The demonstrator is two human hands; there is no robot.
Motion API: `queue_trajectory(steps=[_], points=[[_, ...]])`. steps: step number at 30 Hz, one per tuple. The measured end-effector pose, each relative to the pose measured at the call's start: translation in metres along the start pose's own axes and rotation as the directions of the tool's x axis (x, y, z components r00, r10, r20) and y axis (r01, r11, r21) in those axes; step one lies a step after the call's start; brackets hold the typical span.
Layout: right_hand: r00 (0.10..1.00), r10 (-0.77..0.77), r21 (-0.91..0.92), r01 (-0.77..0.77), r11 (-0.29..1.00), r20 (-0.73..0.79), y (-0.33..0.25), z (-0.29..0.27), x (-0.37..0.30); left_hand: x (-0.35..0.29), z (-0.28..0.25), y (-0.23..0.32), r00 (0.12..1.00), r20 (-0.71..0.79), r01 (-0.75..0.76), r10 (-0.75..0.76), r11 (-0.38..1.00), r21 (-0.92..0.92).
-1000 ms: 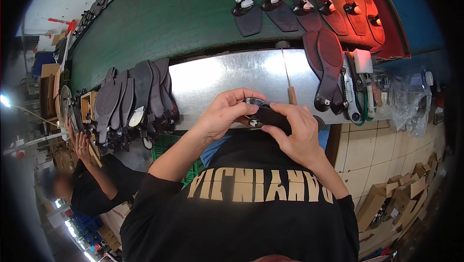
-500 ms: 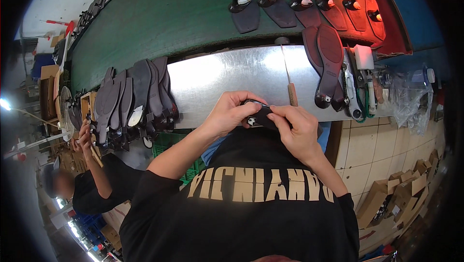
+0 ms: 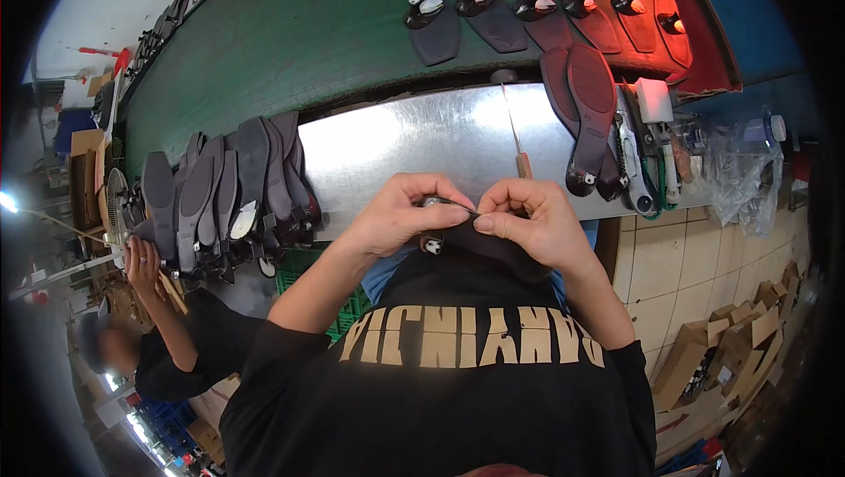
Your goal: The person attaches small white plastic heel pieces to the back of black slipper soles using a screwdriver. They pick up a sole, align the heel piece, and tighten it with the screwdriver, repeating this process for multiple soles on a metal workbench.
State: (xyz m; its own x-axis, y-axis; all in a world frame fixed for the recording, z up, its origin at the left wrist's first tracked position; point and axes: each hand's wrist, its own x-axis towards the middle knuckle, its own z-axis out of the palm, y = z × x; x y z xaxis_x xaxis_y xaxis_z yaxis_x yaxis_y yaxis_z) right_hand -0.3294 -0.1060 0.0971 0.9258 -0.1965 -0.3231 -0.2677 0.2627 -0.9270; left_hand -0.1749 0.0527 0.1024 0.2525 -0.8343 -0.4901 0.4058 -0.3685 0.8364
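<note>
Since the earlier frame the left hand (image 3: 398,215) has shifted a little to the left, and the body of the dark shoe (image 3: 491,251) has swung nearer, so that it now lies low against the black shirt (image 3: 458,407). At the far left, the co-worker's hand (image 3: 143,266) has come up beside the pile of dark soles (image 3: 252,160).

The shoe is held off the near edge of the metal worktop (image 3: 370,160), between the two hands. The left hand pinches its left end between thumb and fingers, just above a small pale-faced heel (image 3: 431,245). The right hand (image 3: 535,223) pinches a thin dark edge with thumb and forefinger, the two thumbs almost meeting; its other fingers are curled in.

The shoe looks light enough to hang from fingertips. I would expect the sole to bend somewhat and the heel to be stiff, with a glossy surface that could slip or scuff under a nail. The heel end seems the surest place to take hold, leaving the other hand for the edge; a hard squeeze on the thin edge might crease it. To the right on the worktop lies a wooden-handled tool (image 3: 524,165), clear of both hands.
</note>
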Motion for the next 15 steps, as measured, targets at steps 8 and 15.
queue_trajectory(steps=[8,15], points=[[0.451,-0.795,-0.737,0.353,0.576,-0.405,-0.008,-0.025,0.022,-0.037,-0.071,-0.006,0.936,-0.324,-0.287,0.135,0.826,-0.486],[0.675,-0.671,-0.929,-0.058,0.364,-0.306,0.063,-0.005,0.042,-0.005,-0.063,-0.046,0.923,-0.378,-0.248,-0.07,0.644,-0.724]])
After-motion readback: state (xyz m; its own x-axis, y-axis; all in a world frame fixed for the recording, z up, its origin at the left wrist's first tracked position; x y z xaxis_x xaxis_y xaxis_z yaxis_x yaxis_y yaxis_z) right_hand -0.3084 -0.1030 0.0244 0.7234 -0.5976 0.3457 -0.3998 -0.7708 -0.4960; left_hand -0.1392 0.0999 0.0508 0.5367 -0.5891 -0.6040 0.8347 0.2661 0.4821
